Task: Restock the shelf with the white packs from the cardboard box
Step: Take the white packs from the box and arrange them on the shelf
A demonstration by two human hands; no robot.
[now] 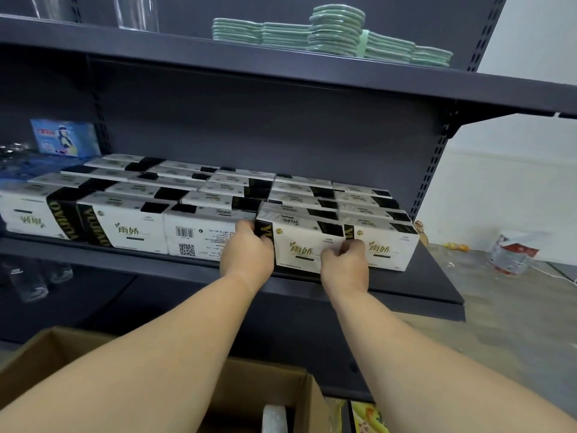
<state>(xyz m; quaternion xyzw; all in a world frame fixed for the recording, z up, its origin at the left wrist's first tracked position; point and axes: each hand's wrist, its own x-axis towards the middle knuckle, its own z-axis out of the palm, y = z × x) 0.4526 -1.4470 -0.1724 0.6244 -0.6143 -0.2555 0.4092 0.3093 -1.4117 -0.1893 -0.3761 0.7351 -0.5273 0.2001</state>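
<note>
Left hand grips the left end of a white pack, fingers curled over its top edge. Right hand pinches the same pack's lower right front, fingers curled. The pack stands at the front edge of the dark shelf, between a pack showing a barcode and another white pack, touching both. Rows of like packs fill the shelf behind. The cardboard box sits below, under both forearms. Green items are stacked on the upper shelf.
</note>
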